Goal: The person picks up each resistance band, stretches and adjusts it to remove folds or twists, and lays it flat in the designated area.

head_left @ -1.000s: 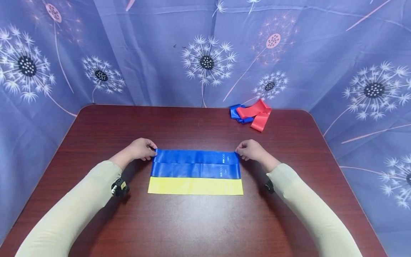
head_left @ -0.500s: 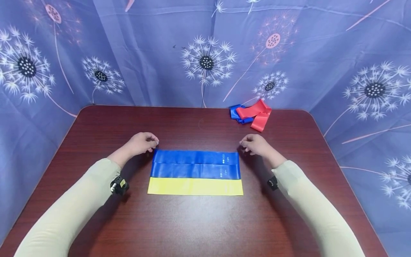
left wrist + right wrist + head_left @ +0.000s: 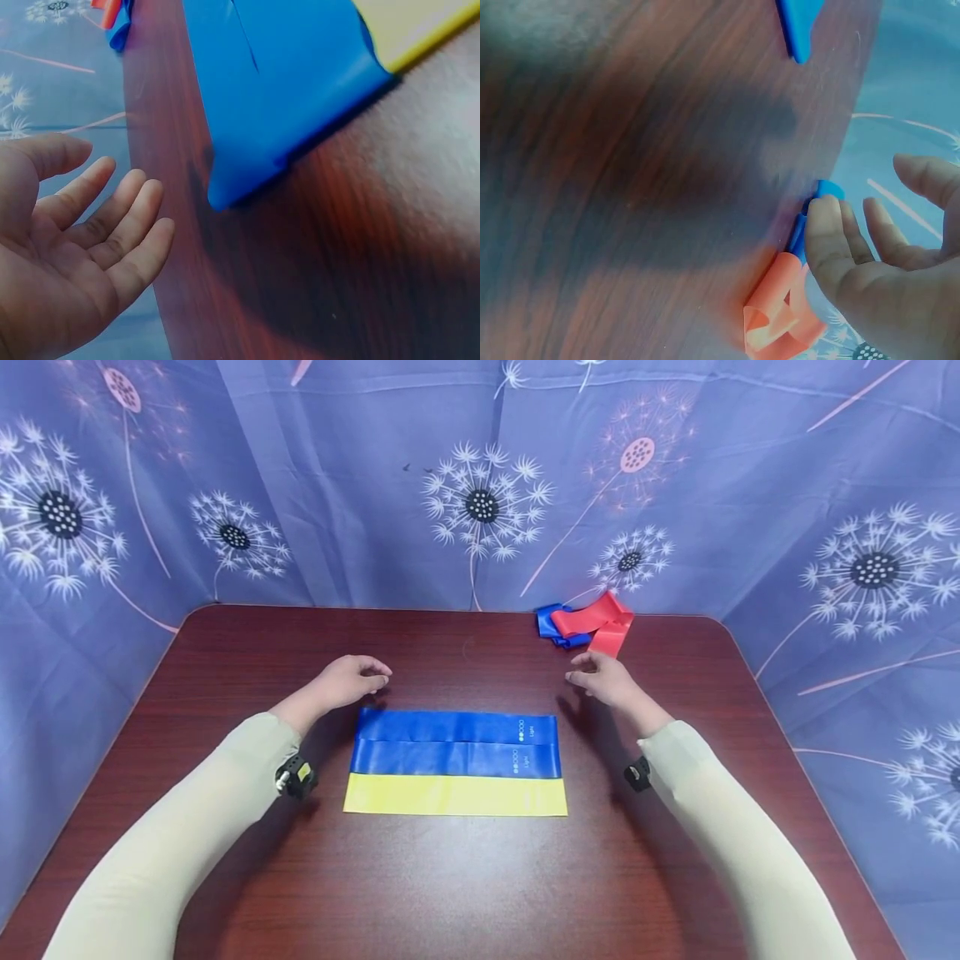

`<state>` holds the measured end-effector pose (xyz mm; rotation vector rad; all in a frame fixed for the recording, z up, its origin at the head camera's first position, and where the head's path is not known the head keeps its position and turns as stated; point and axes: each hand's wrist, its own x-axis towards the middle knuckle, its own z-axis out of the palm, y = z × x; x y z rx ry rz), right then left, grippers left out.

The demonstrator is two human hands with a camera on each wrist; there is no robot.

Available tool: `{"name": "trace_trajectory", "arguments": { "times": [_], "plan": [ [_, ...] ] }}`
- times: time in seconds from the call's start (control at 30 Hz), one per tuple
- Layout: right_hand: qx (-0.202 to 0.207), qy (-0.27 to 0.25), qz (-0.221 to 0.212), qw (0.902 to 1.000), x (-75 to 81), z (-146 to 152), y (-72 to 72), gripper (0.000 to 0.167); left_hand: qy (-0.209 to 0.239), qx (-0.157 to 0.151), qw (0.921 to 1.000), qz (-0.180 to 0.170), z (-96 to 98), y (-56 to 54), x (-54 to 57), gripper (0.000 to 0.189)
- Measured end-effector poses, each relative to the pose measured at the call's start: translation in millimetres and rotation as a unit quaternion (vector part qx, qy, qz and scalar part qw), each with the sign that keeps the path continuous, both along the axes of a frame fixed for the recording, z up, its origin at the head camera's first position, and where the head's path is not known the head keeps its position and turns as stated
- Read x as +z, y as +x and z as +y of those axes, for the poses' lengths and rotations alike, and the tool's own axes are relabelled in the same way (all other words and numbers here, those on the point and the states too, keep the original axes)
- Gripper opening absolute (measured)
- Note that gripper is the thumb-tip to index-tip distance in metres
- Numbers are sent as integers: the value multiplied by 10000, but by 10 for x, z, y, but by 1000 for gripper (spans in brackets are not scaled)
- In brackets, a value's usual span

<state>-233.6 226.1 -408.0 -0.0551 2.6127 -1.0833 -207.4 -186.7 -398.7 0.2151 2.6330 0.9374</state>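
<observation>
Two blue resistance bands lie flat on the table, the far blue band (image 3: pixel 442 725) against the near blue band (image 3: pixel 427 758). Both carry white "Light" print at their right ends. A yellow resistance band (image 3: pixel 453 796) lies flat along their near side. My left hand (image 3: pixel 345 682) hovers beyond the far left corner of the blue bands, its fingers loose and holding nothing. In the left wrist view that blue corner (image 3: pixel 236 180) lifts a little. My right hand (image 3: pixel 609 682) is also empty, fingers relaxed, and overlaps the lower end of a red resistance band (image 3: pixel 592 617) in the head view.
Under the red band, at the table's back edge, a crumpled blue band (image 3: pixel 549 625) lies bunched up. A blue curtain with dandelion print (image 3: pixel 360 485) hangs behind and beside the dark red-brown table (image 3: pixel 480 893). Each wrist wears a small black camera (image 3: pixel 298 775).
Both hands have let go of the far blue band's upper corners and moved away toward the back, the right one nearing the red band. The three flat bands stay in place.
</observation>
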Motion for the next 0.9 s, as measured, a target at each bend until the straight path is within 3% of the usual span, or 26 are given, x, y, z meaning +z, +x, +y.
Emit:
{"name": "trace_trajectory", "arguments": {
  "times": [0.53,0.77,0.9],
  "plan": [
    [-868,-343,-93,9956,-23,64,-230,54,367,119,9993,9,213,-97,37,39],
    [-1384,-564,456,9877,-123,59,-351,47,623,191,9978,-122,286,-152,23,39],
    [-1666,-626,495,9828,-146,68,-424,46,754,228,9967,-208,315,-186,15,39]
  ]
}}
